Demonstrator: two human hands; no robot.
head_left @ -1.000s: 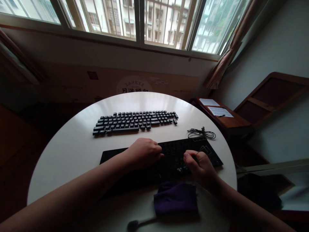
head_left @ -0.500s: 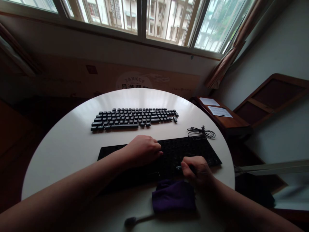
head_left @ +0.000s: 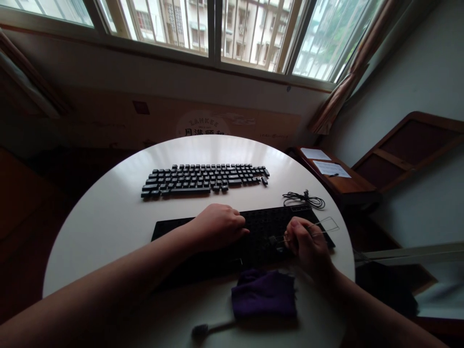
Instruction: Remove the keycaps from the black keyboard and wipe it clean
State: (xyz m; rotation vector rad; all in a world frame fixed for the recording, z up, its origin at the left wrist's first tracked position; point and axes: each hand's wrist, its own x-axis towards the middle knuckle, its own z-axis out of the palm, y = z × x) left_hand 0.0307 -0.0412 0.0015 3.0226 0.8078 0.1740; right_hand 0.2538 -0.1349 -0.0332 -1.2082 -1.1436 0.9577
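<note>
A black keyboard base (head_left: 174,224), its keys largely off, lies on the table under both hands. My left hand (head_left: 221,226) rests closed on the middle of the base, and the inside of its curled fingers is hidden. Over the right part of the base, my right hand (head_left: 306,241) is closed around a wire keycap puller (head_left: 329,224), whose looped end sticks out past the hand. A small dark keycap (head_left: 272,239) shows at the puller's other end; whether it is attached is hard to see. Loose black keycaps (head_left: 205,180) lie in rows beyond the base.
A coiled cable (head_left: 304,199) lies at the base's back right corner. In front are a folded purple cloth (head_left: 264,295) and a brush (head_left: 203,330) partly under it. The round white table (head_left: 90,232) ends near my right forearm. A wooden chair (head_left: 340,186) with papers stands right.
My right hand has moved slightly up and right and turned, so the puller's wire loop now shows. My left hand stays on the base. The view has shifted a little.
</note>
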